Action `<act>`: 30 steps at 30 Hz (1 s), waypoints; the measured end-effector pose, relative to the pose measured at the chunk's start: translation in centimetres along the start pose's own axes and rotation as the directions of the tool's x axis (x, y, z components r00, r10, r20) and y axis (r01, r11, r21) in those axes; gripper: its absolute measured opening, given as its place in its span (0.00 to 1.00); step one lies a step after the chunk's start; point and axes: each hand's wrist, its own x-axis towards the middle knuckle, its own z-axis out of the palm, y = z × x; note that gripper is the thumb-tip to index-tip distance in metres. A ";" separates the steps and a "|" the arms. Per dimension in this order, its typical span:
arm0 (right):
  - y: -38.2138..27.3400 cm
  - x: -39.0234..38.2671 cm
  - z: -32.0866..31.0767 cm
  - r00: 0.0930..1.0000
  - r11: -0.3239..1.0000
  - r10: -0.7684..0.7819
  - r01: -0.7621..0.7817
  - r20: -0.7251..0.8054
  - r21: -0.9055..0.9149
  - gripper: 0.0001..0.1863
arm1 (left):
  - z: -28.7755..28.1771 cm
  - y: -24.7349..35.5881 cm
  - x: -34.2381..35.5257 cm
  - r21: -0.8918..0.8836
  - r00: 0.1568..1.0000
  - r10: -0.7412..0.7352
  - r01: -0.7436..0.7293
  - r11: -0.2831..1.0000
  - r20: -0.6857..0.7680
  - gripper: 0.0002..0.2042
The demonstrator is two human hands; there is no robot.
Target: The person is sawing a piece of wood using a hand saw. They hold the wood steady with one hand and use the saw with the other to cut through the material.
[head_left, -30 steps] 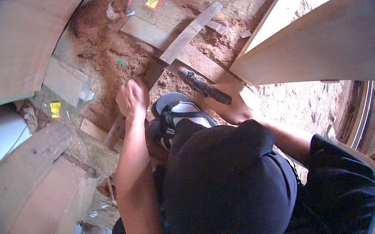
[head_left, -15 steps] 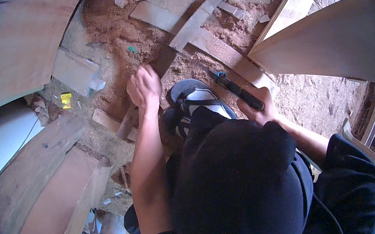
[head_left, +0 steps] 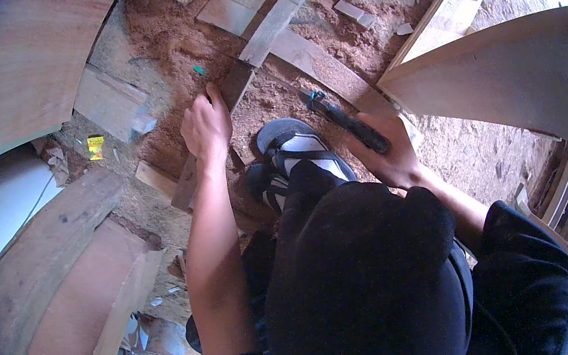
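Observation:
My left hand (head_left: 206,124) is closed round a dark wooden plank (head_left: 238,87) that slants up to the right, its thumb pointing along it. A paler length of wood (head_left: 285,12) continues the same line beyond; I cannot tell whether the two are still joined. It lies across another flat board (head_left: 318,62) on the ground. In my right hand (head_left: 390,150) is the black handle of a handsaw (head_left: 349,123), with blue wrapping at its front. The narrow blade points at the place where dark and pale wood meet. My sandalled foot (head_left: 302,149) is just below the plank.
Sawdust (head_left: 170,55) covers the ground. A small wood block (head_left: 354,13) lies right of the pale wood. A large wooden frame (head_left: 482,74) stands at the right, a big panel (head_left: 25,69) at the upper left, and stacked boards (head_left: 44,243) at the lower left.
The pale wood has shifted up and left, away from the small block. My left hand has moved slightly left, and my right hand has brought the saw up and left.

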 end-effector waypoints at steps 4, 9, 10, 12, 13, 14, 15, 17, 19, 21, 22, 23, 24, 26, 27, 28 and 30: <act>-1.5 0.2 -0.2 1.000 1.000 0.015 -0.015 -0.004 -0.002 0.11 | -0.1 -0.1 -0.2 -0.017 0.999 0.023 -0.024 1.000 -0.029 0.29; -1.1 0.3 -0.3 1.000 0.999 0.003 -0.004 0.011 0.040 0.10 | 0.5 -0.2 -0.1 0.048 1.000 0.014 -0.013 0.999 -0.025 0.29; -1.0 0.3 -0.5 1.000 1.000 -0.001 0.000 0.029 0.031 0.09 | 0.5 -0.2 -0.2 0.037 0.999 0.017 -0.016 0.999 -0.038 0.29; -0.4 0.2 -0.6 0.999 0.999 -0.037 0.038 0.033 -0.011 0.08 | 0.5 -0.3 -0.3 0.012 0.998 0.023 -0.022 1.000 -0.062 0.28; 0.3 0.1 -0.5 0.997 0.996 -0.070 0.071 0.022 -0.045 0.08 | 0.5 -0.3 -0.3 0.029 0.998 0.025 -0.023 0.999 -0.054 0.28; 0.9 -0.1 -0.3 0.995 0.992 -0.103 0.103 0.010 -0.078 0.07 | 0.4 -0.2 -0.3 0.048 0.998 0.028 -0.025 0.999 -0.048 0.28; 1.3 -0.3 -0.1 0.994 0.993 -0.106 0.105 -0.017 -0.057 0.07 | 0.2 -0.1 -0.4 0.066 0.999 0.030 -0.027 0.997 -0.041 0.27; 1.7 -0.7 0.2 0.993 0.994 -0.102 0.100 -0.065 -0.033 0.07 | 0.2 0.4 -0.4 0.043 0.999 0.042 -0.042 0.998 -0.020 0.26; 1.5 -1.1 0.2 0.992 0.995 -0.089 0.085 -0.094 -0.041 0.07 | 0.5 0.7 -0.8 0.056 0.995 0.071 -0.067 0.996 -0.075 0.26; 1.7 -1.3 0.1 0.993 0.996 -0.075 0.070 -0.094 -0.050 0.07 | 0.8 0.5 -0.8 0.077 0.997 0.051 -0.047 0.996 -0.058 0.26; 2.1 -1.5 0.1 0.994 0.997 -0.069 0.065 -0.086 -0.050 0.06 | 0.7 0.6 -0.8 0.085 0.998 0.042 -0.037 0.996 -0.051 0.26; 2.4 -1.6 0.1 0.995 0.997 -0.063 0.059 -0.079 -0.049 0.06 | 0.7 0.6 -0.8 0.073 0.998 0.034 -0.030 0.997 -0.045 0.26; 2.6 -1.7 0.1 0.995 0.997 -0.063 0.059 -0.079 -0.056 0.06 | 0.7 0.7 -0.8 0.062 0.999 0.026 -0.024 0.998 -0.039 0.26; 2.6 -1.8 0.1 0.995 0.996 -0.058 0.052 -0.081 -0.071 0.06 | 0.9 0.9 -0.7 0.048 0.999 0.027 -0.025 0.999 -0.027 0.26; 2.3 -1.8 0.0 0.997 0.999 -0.013 0.010 -0.075 -0.042 0.07 | 1.1 1.0 -0.5 0.046 0.999 0.035 -0.034 0.998 -0.023 0.26; 1.5 -1.8 -0.2 0.997 0.999 0.030 -0.031 -0.068 -0.014 0.08 | 1.2 1.1 -0.5 0.043 0.999 0.043 -0.042 0.998 -0.019 0.26; -0.4 -1.0 -0.6 0.996 0.993 0.087 -0.087 0.005 0.078 0.08 | 0.4 0.6 -0.9 0.069 0.997 0.033 -0.028 0.997 -0.071 0.26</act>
